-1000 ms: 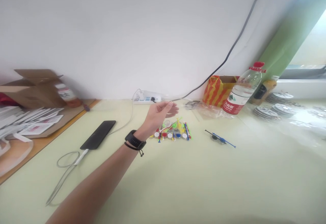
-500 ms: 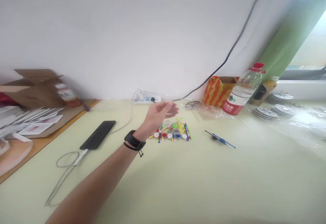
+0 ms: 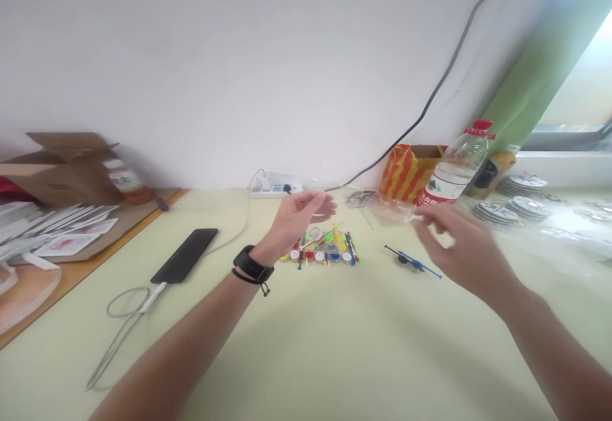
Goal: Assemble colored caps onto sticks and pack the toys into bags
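My left hand point(image 3: 302, 218) hovers over a cluster of small colorful plastic parts point(image 3: 329, 249), with rods and round discs among them. Its fingers are half curled and apart from the thumb, and nothing shows between them. A black watch point(image 3: 253, 264) and a dark cord are on that wrist. On the right, my right hand point(image 3: 459, 249) has thumb and forefinger brought together at the edge of a clear plastic bag point(image 3: 399, 210), which they appear to pinch. Below and left of that hand lies a blue and black rod piece point(image 3: 414, 261).
A phone point(image 3: 185, 255) on a cable lies at left, before papers point(image 3: 76, 229) and a cardboard box point(image 3: 62, 169). Along the wall stand a power strip point(image 3: 272, 191), a striped bag point(image 3: 399, 172) and a large water bottle point(image 3: 456, 166). Stacked discs point(image 3: 497, 212) lie at far right.
My right hand has come into view from the right and reached the clear plastic bag. My left hand has stayed nearly still over the colorful parts.
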The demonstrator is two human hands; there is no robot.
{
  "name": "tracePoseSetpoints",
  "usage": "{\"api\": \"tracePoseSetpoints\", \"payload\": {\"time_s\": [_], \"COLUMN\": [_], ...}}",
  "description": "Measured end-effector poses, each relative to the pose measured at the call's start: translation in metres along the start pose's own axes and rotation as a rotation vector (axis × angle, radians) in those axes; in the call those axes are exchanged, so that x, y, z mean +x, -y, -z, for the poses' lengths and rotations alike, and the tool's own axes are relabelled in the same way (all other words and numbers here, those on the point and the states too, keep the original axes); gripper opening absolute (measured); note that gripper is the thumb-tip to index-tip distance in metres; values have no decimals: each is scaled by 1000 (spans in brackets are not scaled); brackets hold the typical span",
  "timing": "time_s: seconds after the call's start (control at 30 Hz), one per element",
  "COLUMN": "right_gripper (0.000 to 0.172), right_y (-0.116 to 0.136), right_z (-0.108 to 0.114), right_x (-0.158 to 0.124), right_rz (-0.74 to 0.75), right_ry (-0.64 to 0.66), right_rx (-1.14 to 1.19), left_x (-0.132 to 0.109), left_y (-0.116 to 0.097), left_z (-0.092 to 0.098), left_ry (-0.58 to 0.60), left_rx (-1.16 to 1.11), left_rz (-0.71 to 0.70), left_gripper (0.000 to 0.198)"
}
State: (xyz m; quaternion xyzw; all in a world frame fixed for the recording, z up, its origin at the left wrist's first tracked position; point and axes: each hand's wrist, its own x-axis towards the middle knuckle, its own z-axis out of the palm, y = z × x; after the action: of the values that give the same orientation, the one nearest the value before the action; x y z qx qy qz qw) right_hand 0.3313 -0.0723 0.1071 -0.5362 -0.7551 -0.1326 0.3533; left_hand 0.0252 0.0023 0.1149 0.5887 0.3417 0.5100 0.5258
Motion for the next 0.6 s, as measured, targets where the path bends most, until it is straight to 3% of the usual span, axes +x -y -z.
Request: {"api": "tracePoseSetpoints", "payload": {"time_s": [0.1,0.2,0.3,0.47,0.6], "right_gripper": [28,32,14,21,14], "right_y": [-25,-40,-43,-43,-51], "right_z": [-29,-57,-70,-67,-63], "right_x": [-4,-6,-5,-1,3], "right_rz": [-135,-213,-221,-203,-251], "right_ry": [492,692,781,827,802], "right_rx": [-66,-116,-146,-165,-32], "left_x": [0,0,-1,-2,-2], "left_y": [0,0,-1,-1,-2], "left_z": [-1,-1,-2,1,3], "left_ry": [11,9,10,37,60], "left_rx": [0,1,12,26,25], "left_rz": [15,25,25,-20,-34], "left_gripper": [38,36,35,34,32]}}
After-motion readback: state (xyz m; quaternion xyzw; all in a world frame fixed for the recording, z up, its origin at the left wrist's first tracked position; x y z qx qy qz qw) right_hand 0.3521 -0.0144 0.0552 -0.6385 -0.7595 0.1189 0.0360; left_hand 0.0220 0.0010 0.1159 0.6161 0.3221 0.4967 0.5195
